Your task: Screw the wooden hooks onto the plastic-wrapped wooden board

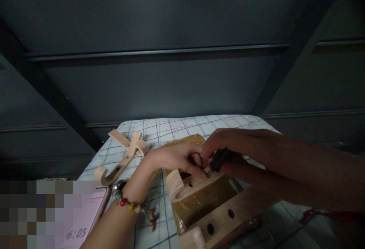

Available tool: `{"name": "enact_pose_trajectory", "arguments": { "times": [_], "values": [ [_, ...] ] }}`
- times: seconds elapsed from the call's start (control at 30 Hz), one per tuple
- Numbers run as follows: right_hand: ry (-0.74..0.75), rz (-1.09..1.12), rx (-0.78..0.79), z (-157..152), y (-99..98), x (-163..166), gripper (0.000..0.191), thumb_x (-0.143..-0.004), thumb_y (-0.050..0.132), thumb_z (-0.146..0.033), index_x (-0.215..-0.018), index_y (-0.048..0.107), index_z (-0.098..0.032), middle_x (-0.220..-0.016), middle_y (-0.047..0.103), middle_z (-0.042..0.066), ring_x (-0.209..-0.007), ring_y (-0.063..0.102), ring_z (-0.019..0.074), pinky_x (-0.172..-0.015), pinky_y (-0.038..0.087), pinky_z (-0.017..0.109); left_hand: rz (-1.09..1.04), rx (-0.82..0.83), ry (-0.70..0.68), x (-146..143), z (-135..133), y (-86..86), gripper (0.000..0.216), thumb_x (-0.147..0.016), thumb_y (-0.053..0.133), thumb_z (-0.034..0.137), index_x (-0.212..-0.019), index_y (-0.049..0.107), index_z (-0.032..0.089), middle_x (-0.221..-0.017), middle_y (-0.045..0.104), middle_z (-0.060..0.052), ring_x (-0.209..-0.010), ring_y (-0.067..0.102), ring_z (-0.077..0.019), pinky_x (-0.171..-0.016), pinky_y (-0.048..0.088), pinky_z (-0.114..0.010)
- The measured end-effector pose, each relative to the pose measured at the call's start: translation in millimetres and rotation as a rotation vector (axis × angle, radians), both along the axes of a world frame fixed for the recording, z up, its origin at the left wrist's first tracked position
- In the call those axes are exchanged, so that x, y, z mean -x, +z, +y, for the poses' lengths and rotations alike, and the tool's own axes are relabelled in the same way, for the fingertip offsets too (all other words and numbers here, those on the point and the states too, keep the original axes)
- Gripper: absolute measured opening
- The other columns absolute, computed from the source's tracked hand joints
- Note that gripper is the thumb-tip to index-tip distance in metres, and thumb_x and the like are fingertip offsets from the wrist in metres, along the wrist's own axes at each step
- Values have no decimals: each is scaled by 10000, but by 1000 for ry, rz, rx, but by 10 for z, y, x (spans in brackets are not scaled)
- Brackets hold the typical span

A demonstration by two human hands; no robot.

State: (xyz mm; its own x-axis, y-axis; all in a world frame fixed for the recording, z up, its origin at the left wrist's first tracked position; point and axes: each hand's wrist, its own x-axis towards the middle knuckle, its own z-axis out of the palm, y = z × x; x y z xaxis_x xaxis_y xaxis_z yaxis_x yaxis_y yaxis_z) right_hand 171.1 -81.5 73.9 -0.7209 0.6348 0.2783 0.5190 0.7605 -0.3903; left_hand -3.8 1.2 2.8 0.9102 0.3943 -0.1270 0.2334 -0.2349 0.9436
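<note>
The wooden hook [198,183] lies on a brown block [203,200], its long axis slanting from the curled end at lower left up to the right, beneath both hands. The right hand's [242,146] fingers are clamped around a dark-handled tool [221,160], its metal tip at the hook's farther hole. The left hand [181,158] is nearer the curl, thumb just beside that tip; whether its bent fingers grip or only press, I cannot tell.
</note>
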Motion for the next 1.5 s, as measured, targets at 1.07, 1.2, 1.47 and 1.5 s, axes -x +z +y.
{"name": "enact_pose_trajectory", "arguments": {
  "times": [1.07,1.2,1.47,1.5],
  "values": [
    [-161,1,-341,44,-41,72,230,-743,631,-311,-594,503,-190,-458,404,-94,-383,316,43,-397,232,195,7,14,-15,11,20,-18,205,-630,662,233,-799,566,168,-613,536,51,-595,491,-93,-541,375,-201],
    [-236,-20,-357,104,-76,94,240,-790,564,-290,-582,512,-181,-493,445,-67,-416,374,53,-413,252,189,27,-5,-18,8,35,-34,214,-631,689,262,-784,570,171,-604,535,49,-593,495,-99,-512,358,-198],
    [23,22,-97,48,-73,111,75,-822,524,-116,-840,528,-189,-829,597,-30,-700,543,73,-601,378,178,-15,-46,-27,-8,-1,62,192,-603,658,244,-522,501,168,-509,470,55,-538,412,-85,-505,319,-211],
    [58,16,-62,45,-73,94,132,-823,508,-89,-898,526,-197,-884,609,-30,-751,557,69,-632,384,172,-22,-51,-18,-11,-4,71,192,-592,664,229,-524,495,168,-520,472,56,-555,420,-86,-519,326,-210]
  ]
}}
